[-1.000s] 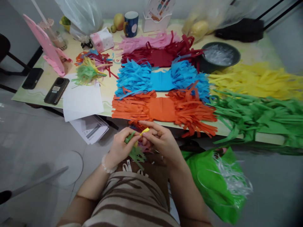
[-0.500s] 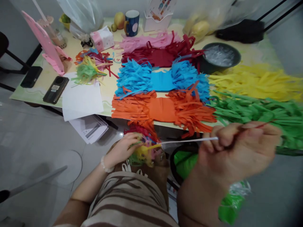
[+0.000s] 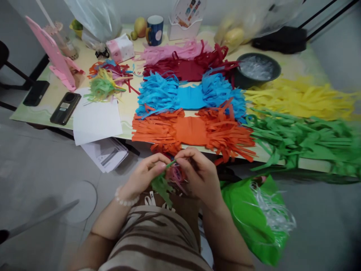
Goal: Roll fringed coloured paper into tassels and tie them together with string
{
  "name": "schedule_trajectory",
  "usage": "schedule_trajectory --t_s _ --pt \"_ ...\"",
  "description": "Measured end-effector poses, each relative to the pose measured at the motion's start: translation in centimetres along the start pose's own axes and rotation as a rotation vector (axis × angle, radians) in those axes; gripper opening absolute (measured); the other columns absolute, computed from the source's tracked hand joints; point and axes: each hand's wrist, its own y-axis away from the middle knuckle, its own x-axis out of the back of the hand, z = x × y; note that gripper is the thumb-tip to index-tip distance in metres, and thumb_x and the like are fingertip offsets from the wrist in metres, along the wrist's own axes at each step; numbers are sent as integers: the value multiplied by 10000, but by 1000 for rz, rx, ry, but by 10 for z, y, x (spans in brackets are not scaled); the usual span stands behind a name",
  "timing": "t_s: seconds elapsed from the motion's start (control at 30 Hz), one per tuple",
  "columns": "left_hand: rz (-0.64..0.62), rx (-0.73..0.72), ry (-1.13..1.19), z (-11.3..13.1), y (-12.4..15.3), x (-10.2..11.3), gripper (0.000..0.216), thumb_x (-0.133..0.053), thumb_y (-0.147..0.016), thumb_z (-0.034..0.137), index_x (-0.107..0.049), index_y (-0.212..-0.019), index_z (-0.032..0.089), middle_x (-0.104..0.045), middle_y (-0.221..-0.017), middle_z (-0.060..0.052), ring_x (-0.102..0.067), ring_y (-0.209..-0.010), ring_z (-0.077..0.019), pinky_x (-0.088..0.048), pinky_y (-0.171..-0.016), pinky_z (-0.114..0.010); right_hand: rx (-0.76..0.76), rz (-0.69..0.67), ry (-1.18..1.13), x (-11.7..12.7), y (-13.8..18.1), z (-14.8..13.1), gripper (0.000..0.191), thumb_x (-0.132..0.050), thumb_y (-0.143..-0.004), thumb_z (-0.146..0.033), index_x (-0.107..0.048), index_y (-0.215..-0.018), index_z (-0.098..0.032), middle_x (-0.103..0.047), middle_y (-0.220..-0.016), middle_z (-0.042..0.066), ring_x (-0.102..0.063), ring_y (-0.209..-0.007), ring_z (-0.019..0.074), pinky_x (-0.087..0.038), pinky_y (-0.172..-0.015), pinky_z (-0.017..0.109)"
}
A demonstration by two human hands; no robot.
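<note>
Over my lap, my left hand [image 3: 148, 171] pinches a green fringed tassel [image 3: 163, 185] near its narrow end. My right hand [image 3: 199, 175] comes in from the other side, thumb and finger closed on the tip of the same green piece. Pink and purple strips [image 3: 177, 175] hang between the hands, partly hidden behind the fingers. Just beyond, on the table edge, lies orange fringed paper [image 3: 192, 130], with blue fringed paper [image 3: 191, 97] behind it. A bundle of mixed-colour tassels [image 3: 105, 81] rests to the left.
Dark red fringe [image 3: 190, 70], yellow fringe [image 3: 301, 98] and green fringe [image 3: 304, 135] cover more of the table [image 3: 128, 130]. A dark bowl [image 3: 239, 77] stands at the back right. A phone [image 3: 66, 108] lies by white paper [image 3: 97, 122]. A green bag [image 3: 245, 214] with clear strands hangs low right.
My right hand has come back from far right, where it held a white strand stretched taut, to meet my left hand. The green bag is now uncovered.
</note>
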Motion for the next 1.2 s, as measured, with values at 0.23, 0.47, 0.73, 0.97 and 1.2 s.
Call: schedule_trajectory --t_s 0.23,0.47,0.73,0.97,1.2 --pt "375 -122 254 -9 -4 1 229 -789 -807 337 -683 -944 186 -716 -805 -15 -658 -707 -112 -542 -676 -210 19 160 106 -3 11 4 253 -506 -991 -177 -607 -1214 -243 -621 -791 -38 -605 -675 96 -474 -678 215" --pt "483 -212 65 -8 -4 -3 178 -751 -847 322 -723 -983 210 -731 -826 -22 -696 -768 -129 -563 -701 -211 -48 42 59 -19 17 -1 73 -587 -960 -205 -604 -1027 -229 -678 -674 -69 -628 -555 69 -442 -546 159" --pt "561 -282 -159 -7 -4 -5 166 -727 -862 325 -736 -963 193 -744 -893 -48 -711 -794 -146 -562 -745 -240 -49 58 14 -20 14 -2 60 -585 -956 -211 -611 -1008 -224 -694 -670 -59 -638 -559 76 -452 -542 155" --pt "548 -435 -478 -6 -1 -8 106 -672 -905 276 -713 -965 198 -739 -902 -33 -686 -809 -141 -526 -734 -243 -167 68 -29 -17 11 -1 104 -610 -939 -266 -599 -1025 -208 -664 -615 -57 -598 -536 95 -454 -555 195" --pt "398 -505 -831 -12 0 -5 89 -612 -943 274 -674 -935 211 -713 -886 -46 -627 -850 -183 -465 -784 -299 -372 -72 -352 -12 -4 20 167 -696 -849 -340 -670 -888 -180 -672 -650 -14 -585 -526 114 -459 -491 214"
